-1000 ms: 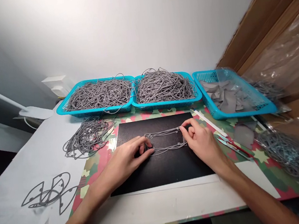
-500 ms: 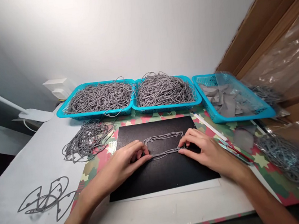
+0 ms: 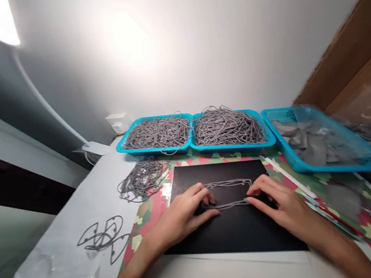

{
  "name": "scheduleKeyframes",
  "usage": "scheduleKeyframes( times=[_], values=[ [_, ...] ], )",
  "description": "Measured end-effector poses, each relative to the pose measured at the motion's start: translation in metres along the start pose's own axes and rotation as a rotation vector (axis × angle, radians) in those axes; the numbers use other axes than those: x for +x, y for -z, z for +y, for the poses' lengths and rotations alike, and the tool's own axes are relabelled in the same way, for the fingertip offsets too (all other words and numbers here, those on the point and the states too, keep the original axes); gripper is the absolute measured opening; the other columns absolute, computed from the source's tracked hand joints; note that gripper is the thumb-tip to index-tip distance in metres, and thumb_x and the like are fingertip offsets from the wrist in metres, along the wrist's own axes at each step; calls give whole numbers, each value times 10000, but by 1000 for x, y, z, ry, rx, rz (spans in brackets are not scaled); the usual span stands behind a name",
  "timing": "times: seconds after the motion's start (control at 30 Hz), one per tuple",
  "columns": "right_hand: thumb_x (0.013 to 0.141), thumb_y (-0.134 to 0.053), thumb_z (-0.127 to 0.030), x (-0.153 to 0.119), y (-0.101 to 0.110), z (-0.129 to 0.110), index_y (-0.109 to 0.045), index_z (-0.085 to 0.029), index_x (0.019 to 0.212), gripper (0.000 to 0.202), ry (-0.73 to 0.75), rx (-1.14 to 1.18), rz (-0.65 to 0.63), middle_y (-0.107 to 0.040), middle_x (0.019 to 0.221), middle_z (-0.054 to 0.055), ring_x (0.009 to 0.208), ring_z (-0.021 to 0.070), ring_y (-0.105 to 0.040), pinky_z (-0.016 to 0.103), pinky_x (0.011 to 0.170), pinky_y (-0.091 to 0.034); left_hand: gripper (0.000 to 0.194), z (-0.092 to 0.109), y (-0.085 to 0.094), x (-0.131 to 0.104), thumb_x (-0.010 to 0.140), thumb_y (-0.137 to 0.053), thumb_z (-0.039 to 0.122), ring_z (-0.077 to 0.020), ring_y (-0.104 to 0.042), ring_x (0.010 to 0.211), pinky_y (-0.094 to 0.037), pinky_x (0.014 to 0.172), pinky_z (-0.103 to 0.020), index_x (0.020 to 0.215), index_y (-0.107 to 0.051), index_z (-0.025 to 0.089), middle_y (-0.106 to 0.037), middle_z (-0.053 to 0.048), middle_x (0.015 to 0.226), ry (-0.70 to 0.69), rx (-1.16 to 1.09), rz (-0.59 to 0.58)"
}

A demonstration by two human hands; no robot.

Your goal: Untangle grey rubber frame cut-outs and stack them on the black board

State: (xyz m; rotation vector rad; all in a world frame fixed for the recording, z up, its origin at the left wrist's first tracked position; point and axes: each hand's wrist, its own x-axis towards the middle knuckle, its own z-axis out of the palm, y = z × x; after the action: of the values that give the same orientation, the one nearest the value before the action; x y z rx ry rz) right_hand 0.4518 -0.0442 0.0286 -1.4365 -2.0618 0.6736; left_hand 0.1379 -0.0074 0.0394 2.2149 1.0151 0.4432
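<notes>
Thin grey rubber gaskets [image 3: 230, 204], shaped as a long rectangle with small round tabs, lie on a black board [image 3: 233, 237]. Several strands overlap along their long sides. At the left end is my left hand [image 3: 194, 208], its curled fingers touching the strands and its thumb apart below them. My right hand [image 3: 277, 197] pinches the near right corner between thumb and forefinger. The left corners are partly hidden behind my left fingers.
Two blue baskets [image 3: 230, 148] heaped with grey gaskets stand at the back. A third basket [image 3: 331, 169] holds flat grey pieces. Left lie a gasket pile [image 3: 143, 179] and loose curved gaskets [image 3: 105, 239]. A white strip [image 3: 290, 176] and red-handled tool [image 3: 340, 219] lie right.
The camera has turned left and up, so everything sits further right and lower and a lamp shows. My left thumb has come away from the gasket corner; my right hand stays at its corner.
</notes>
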Motion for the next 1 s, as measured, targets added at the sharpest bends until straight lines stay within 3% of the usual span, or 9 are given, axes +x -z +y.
scheduleKeyframes(
  times=[0.07,0.13,0.2,0.27,0.4,0.6,0.77,1.0],
  values=[
    [1137,-586,-471,0,-3,10,-710,-298,1108,215,-16,-19,102,-714,1104,55,945,236,-729,350,816,-572,231,-3,10,-1,1091,-692,496,-189,-684,916,-530,791,-291,1127,-692,268,-672,-12,1081,25,12,63],
    [1132,-579,-473,0,-7,18,-723,-301,1096,228,-8,-45,172,-717,1090,60,929,244,-741,355,806,-577,251,-14,26,-5,1118,-632,512,-190,-678,911,-537,817,-297,1091,-683,267,-675,-6,1053,92,112,208],
    [1137,-556,-478,1,-10,22,-720,-301,1066,251,7,-71,202,-714,1086,63,940,251,-754,357,802,-579,255,-31,44,-11,1150,-554,485,-217,-686,996,-544,900,-335,1076,-664,266,-683,-17,1082,188,280,386],
    [1146,-528,-485,1,-13,22,-709,-303,1050,274,11,-96,198,-707,1088,62,927,246,-758,352,771,-576,242,-50,59,-19,1144,-538,456,-281,-678,1077,-537,934,-410,1093,-644,244,-681,-62,1118,254,361,482],
    [1162,-490,-472,0,-16,19,-692,-314,1069,273,13,-121,158,-701,1102,60,908,234,-761,337,721,-571,245,-72,65,-26,1108,-589,477,-289,-710,1016,-559,871,-406,1021,-646,255,-708,-45,1049,254,410,444],
    [1161,-494,-460,0,-13,17,-692,-307,1056,272,31,-127,196,-705,1078,69,901,243,-758,344,733,-574,309,-69,52,-20,1156,-461,423,-287,-691,954,-558,817,-401,928,-581,251,-718,-72,1035,254,504,431],
    [1161,-490,-460,0,-12,15,-689,-302,1040,281,33,-132,180,-698,1062,58,901,243,-753,355,765,-582,203,-72,55,-17,1122,-543,421,-309,-684,1004,-569,838,-406,1013,-583,254,-729,-76,1030,282,527,444],
    [1179,-455,-427,-1,-9,10,-668,-288,1061,280,18,-152,132,-683,1089,53,932,232,-740,373,796,-569,220,-69,46,-10,1089,-438,304,-347,-623,989,-572,769,-423,883,-507,271,-672,-126,931,305,471,488]
  ],
)
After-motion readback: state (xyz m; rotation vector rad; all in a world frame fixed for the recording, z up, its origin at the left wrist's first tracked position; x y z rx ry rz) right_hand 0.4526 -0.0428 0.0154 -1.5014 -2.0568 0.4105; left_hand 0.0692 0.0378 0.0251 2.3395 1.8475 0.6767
